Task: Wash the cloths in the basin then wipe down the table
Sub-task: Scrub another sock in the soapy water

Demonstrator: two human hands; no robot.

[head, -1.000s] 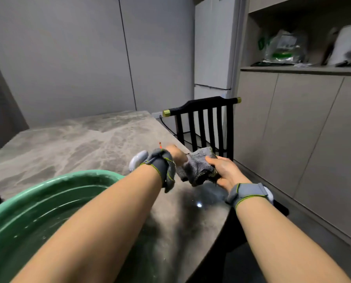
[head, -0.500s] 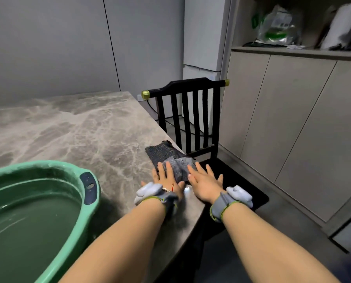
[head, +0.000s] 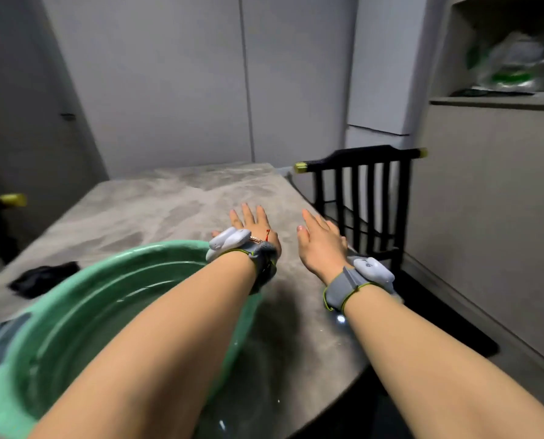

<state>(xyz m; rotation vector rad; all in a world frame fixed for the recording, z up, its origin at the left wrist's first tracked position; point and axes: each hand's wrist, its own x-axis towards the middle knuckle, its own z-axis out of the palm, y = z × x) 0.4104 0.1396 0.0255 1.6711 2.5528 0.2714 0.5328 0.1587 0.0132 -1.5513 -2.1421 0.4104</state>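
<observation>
Both hands are flat and spread above the grey marble bench (head: 156, 210), and neither is grasping anything. The left hand (head: 251, 224) lies palm down with its fingers (head: 247, 213) splayed and pointing away from the person; the right hand (head: 319, 243) lies just beside it, fingers (head: 315, 221) extended and released. No cloth shows under or between them, though the palms and the wrist bands hide part of the surface there, so whether a cloth lies beneath cannot be told.

The only cloth-like thing in plain view is a dark cloth (head: 44, 278), crumpled on the bench well to the left of the left fingers and nearer the person than they are, just beyond the far-left rim of the green basin (head: 84, 289). Its long axis runs roughly left to right, though blur keeps this uncertain. The basin holds water and sits directly under the left forearm, behind the left fingers. A grey patch shows at the basin's near-left edge; it is too blurred to identify.

Judging from this layout, the left hand is plainly the nearer of the 2 to the dark cloth, and reaching it would mean a sweep leftward and back, across or around the basin rim. The right hand, close to the bench edge beside the black chair (head: 362, 198), would have to cross over the left arm.
</observation>
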